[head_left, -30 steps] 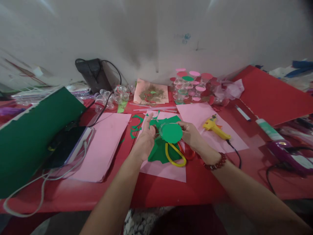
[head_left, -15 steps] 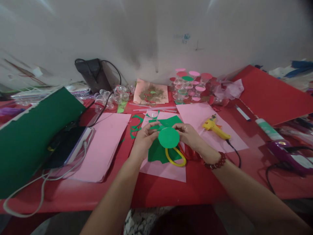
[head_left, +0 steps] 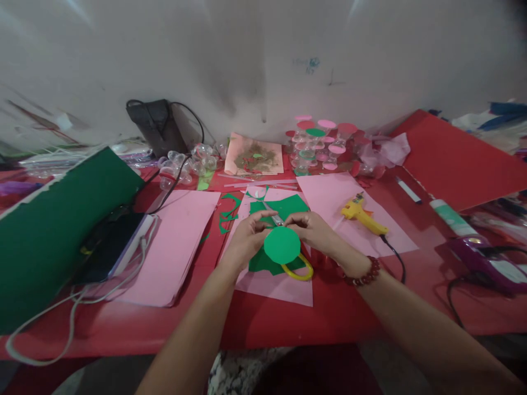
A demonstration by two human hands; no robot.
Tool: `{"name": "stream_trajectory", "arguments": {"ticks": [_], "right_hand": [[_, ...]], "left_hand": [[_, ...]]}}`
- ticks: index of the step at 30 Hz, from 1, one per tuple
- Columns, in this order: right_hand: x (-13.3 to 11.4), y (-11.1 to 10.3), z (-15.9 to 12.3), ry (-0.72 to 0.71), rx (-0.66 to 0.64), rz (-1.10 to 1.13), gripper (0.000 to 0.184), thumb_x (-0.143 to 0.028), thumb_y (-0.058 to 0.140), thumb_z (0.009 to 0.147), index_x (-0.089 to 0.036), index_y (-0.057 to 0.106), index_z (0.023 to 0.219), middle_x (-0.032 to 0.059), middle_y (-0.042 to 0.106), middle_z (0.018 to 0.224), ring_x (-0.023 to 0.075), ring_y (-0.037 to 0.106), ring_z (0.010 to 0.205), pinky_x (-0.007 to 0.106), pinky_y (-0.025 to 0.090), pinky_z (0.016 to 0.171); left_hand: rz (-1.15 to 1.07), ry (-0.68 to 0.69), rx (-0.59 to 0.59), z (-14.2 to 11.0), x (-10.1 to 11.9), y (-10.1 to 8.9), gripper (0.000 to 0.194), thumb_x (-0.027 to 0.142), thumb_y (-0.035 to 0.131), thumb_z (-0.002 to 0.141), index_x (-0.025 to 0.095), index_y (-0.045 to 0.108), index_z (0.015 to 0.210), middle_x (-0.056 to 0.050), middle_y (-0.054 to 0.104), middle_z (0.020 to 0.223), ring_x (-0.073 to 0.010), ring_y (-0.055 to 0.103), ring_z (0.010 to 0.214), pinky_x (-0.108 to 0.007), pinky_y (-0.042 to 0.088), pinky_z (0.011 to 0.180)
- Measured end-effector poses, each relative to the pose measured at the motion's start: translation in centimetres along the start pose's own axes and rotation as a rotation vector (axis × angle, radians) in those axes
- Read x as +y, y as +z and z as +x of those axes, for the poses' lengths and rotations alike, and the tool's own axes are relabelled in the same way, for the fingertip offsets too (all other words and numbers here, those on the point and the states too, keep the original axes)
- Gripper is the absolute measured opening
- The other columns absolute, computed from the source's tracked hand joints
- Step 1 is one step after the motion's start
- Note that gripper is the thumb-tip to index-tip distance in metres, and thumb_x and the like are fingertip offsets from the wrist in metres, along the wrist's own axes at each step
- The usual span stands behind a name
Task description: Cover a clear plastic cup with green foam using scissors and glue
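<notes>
Between my two hands is a round green paper disc (head_left: 282, 246), its flat face turned up toward me. My left hand (head_left: 250, 233) is closed on the disc's left side, thumb near the rim. On the opposite side, my right hand (head_left: 308, 227) pinches it with bent fingers. Whatever lies under the disc is hidden. Below and behind it, scissors (head_left: 302, 272) show a yellow handle loop and metal blades, resting on a cut green sheet (head_left: 290, 204). A pink sheet (head_left: 284, 289) lies beneath that.
Stacked pink paper (head_left: 177, 241) and a black device (head_left: 113, 247) with a white cable sit left. To the right are a yellow glue gun (head_left: 364, 215) and a marker (head_left: 409, 191). Clear plastic pieces topped with coloured discs (head_left: 315, 142) stand at the back, near green scraps (head_left: 230, 206).
The disc has come down slightly and toward me, a little to the left, with both hands following. The scissor blades behind it show more now.
</notes>
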State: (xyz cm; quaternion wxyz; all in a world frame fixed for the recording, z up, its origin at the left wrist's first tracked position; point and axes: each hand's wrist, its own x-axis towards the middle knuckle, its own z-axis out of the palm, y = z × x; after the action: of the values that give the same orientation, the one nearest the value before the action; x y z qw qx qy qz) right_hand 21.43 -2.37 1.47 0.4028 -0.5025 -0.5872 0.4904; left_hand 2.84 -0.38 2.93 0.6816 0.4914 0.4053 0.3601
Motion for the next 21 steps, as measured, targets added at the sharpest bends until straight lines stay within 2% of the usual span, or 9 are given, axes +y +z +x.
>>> {"name": "stream_trajectory", "arguments": {"ticks": [3,6,9,13,16,21], "right_hand": [[-0.1,-0.1,0.1,0.01,0.008,0.026,0.019,-0.037,0.065,0.071,-0.018,0.066,0.068,-0.0025,0.058,0.061,0.0114,0.048,0.059,0.025,0.037,0.057],[-0.4,0.0,0.1,0.027,0.028,0.17,0.028,-0.045,0.067,0.074,-0.019,0.062,0.066,-0.0021,0.058,0.063,0.0119,0.051,0.062,0.026,0.042,0.061],[-0.6,0.3,0.0,0.076,0.031,0.308,0.034,-0.051,0.07,0.075,-0.02,0.059,0.067,-0.0021,0.059,0.064,0.0124,0.056,0.064,0.028,0.047,0.067],[-0.4,0.9,-0.1,0.142,-0.03,0.361,0.031,-0.047,0.076,0.072,-0.02,0.065,0.083,0.002,0.071,0.08,0.0141,0.064,0.073,0.028,0.048,0.07],[0.0,1.3,-0.1,0.115,-0.032,0.318,0.034,-0.044,0.08,0.07,-0.02,0.067,0.089,0.003,0.073,0.084,0.0142,0.065,0.075,0.027,0.048,0.069],[0.3,1.4,0.1,0.05,0.081,0.314,0.034,-0.05,0.078,0.072,-0.02,0.064,0.082,0.0011,0.07,0.075,0.0145,0.065,0.072,0.029,0.05,0.07]], "left_hand": [[-0.02,0.024,0.03,0.0,-0.1,0.0,0.062,0.02,0.079,0.059,0.017,0.064,0.118,0.004,0.06,0.063,-0.0084,0.05,0.052,-0.019,0.034,0.049],[-0.084,0.085,0.11,0.2,-0.3,-0.1,0.062,0.022,0.08,0.059,0.018,0.063,0.118,0.006,0.058,0.061,-0.0079,0.049,0.05,-0.02,0.035,0.05],[-0.162,0.175,0.228,0.5,-0.5,-0.5,0.055,0.022,0.081,0.059,0.019,0.064,0.112,0.006,0.061,0.064,-0.0073,0.05,0.051,-0.021,0.038,0.053],[-0.247,0.267,0.354,0.8,-0.8,-0.6,0.04,0.024,0.082,0.061,0.018,0.066,0.097,0.004,0.066,0.071,-0.0078,0.056,0.059,-0.021,0.041,0.06],[-0.259,0.238,0.343,0.9,-1.1,-0.2,0.039,0.027,0.082,0.061,0.018,0.065,0.095,0.002,0.069,0.074,-0.0107,0.06,0.064,-0.024,0.044,0.063],[-0.28,0.216,0.198,1.0,-1.7,0.3,0.045,0.025,0.082,0.061,0.02,0.063,0.102,-0.001,0.072,0.085,-0.015,0.065,0.074,-0.028,0.049,0.071]]}}
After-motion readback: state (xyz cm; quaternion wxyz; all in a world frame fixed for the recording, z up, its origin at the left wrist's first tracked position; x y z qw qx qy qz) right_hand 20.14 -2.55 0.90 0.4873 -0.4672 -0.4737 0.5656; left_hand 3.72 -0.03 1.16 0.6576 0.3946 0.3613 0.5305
